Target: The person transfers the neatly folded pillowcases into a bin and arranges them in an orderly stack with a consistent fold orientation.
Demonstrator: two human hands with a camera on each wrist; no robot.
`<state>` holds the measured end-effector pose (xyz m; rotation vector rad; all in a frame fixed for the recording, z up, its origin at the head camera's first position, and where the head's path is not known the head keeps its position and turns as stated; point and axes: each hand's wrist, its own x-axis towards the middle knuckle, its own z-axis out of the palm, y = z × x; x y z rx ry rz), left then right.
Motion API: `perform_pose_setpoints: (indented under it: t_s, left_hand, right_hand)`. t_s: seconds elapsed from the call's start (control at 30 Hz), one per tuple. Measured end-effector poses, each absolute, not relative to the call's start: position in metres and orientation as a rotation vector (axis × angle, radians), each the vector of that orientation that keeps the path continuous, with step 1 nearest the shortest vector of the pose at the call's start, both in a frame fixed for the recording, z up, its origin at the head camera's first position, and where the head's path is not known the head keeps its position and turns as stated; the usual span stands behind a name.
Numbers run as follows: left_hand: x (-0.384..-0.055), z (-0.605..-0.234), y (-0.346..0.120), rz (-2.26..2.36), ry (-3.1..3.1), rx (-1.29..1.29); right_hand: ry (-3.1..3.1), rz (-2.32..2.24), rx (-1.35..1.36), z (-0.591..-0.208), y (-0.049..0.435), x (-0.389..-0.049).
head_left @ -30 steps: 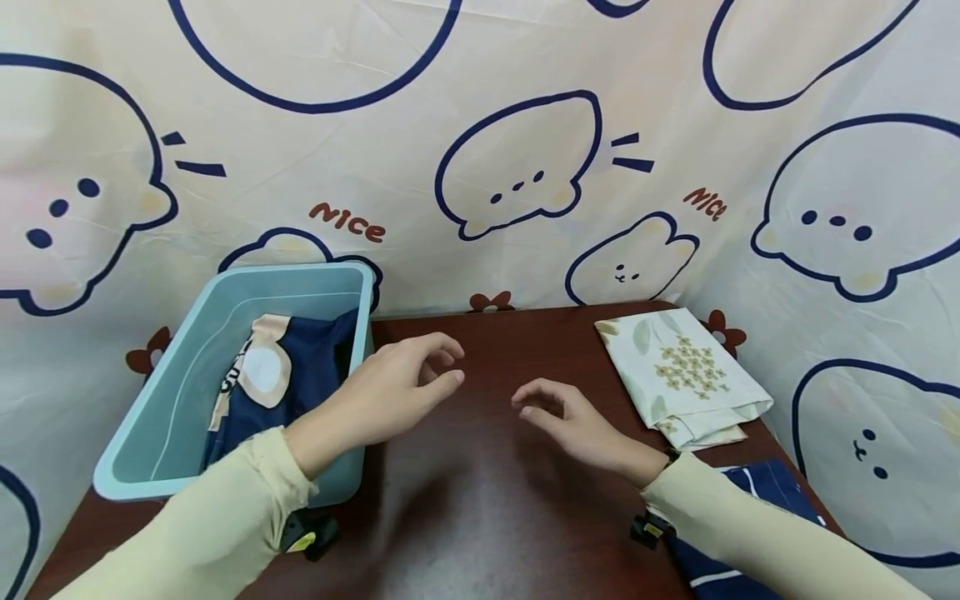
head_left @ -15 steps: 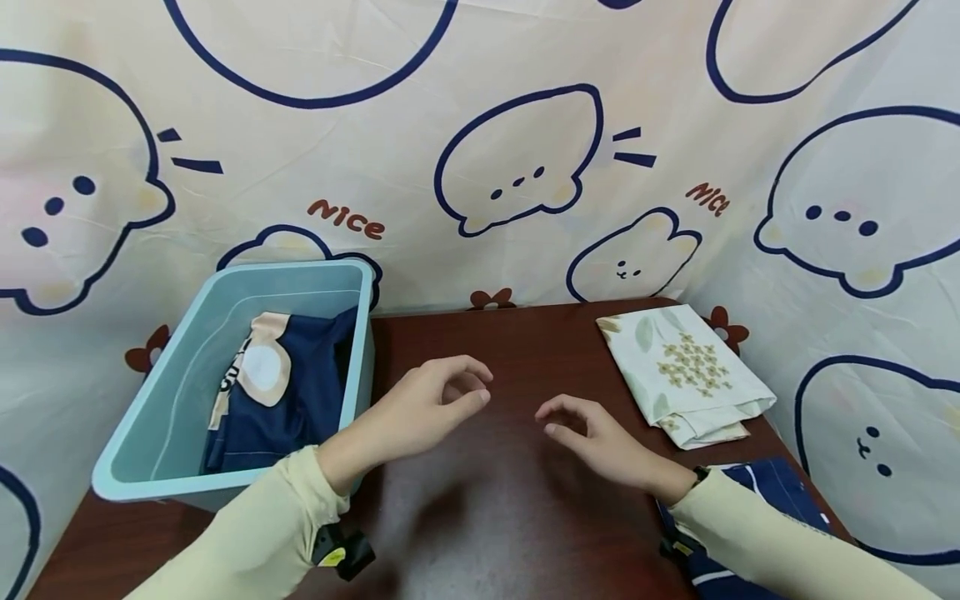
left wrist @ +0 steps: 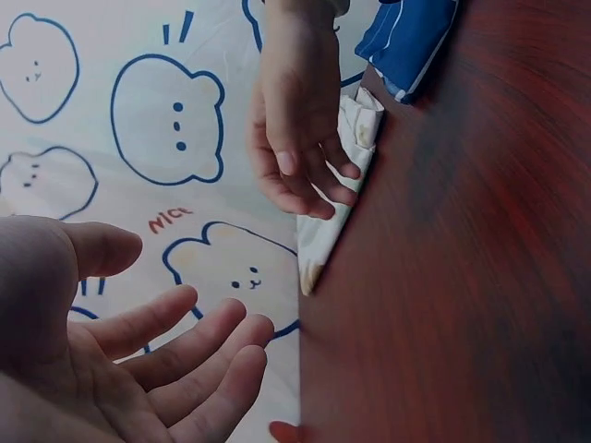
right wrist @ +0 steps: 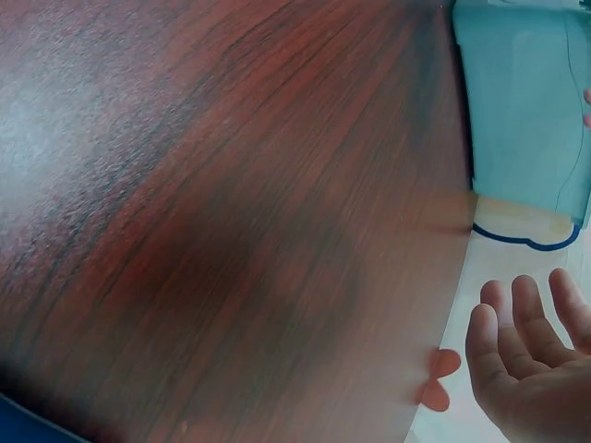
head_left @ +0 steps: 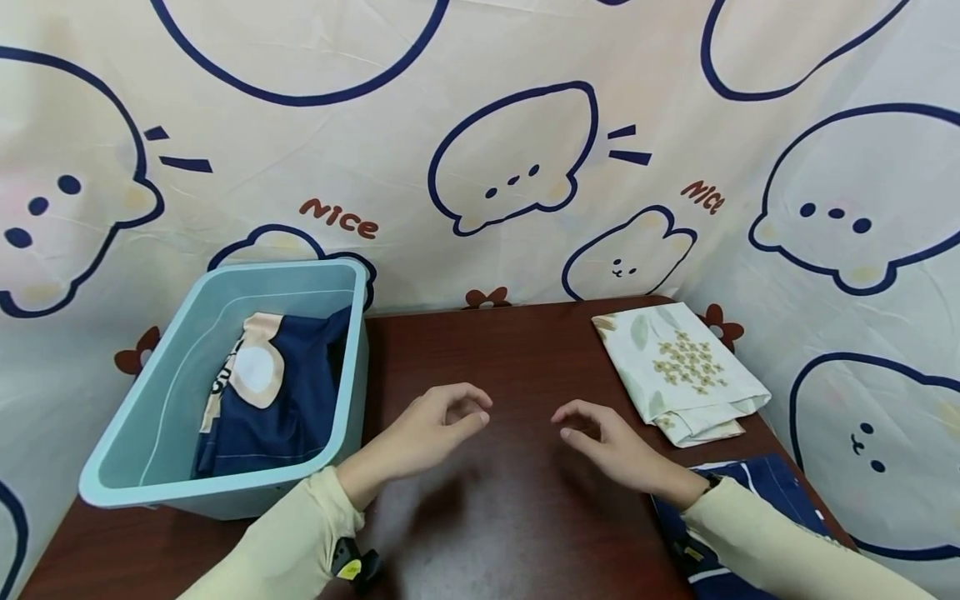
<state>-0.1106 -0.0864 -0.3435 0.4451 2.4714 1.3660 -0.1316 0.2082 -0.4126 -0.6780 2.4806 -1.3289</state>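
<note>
Above the middle of the table, my left hand (head_left: 426,432) hovers with loosely bent fingers and nothing in them. Facing it, my right hand (head_left: 618,448) is likewise held in the air, fingers relaxed, holding nothing. To the left stands a light blue plastic bin (head_left: 352,333), in which a navy cloth (head_left: 303,408) with a beige and white print lies. A folded white floral cloth (head_left: 686,362) rests at the back right. Partly hidden under my right forearm is a folded navy cloth (head_left: 780,492) with white lines.
The dark reddish-brown wooden table (head_left: 495,358) extends beneath both hands. A pale curtain (head_left: 405,167) with cartoon outlines hangs behind the table and along its right side. A black wrist device (head_left: 352,562) sits at my left sleeve.
My left hand has moved right and down, away from the bin. The right hand has shifted slightly right and down. The bin and cloths look unmoved apart from a small view shift.
</note>
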Motion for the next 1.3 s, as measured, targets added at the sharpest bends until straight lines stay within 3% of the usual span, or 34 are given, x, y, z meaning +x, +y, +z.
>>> perform_pose_setpoints:
  t_s: [0.77, 1.3]
  left_hand:
    - [-0.105, -0.394, -0.075, 1.411, 2.272, 0.44]
    - [-0.102, -0.401, -0.064, 1.455, 2.199, 0.49]
  right_hand:
    - [2.417, -1.081, -0.715, -0.422, 0.263, -0.137]
    - [2.321, -0.982, -0.739, -0.418, 0.302, -0.143]
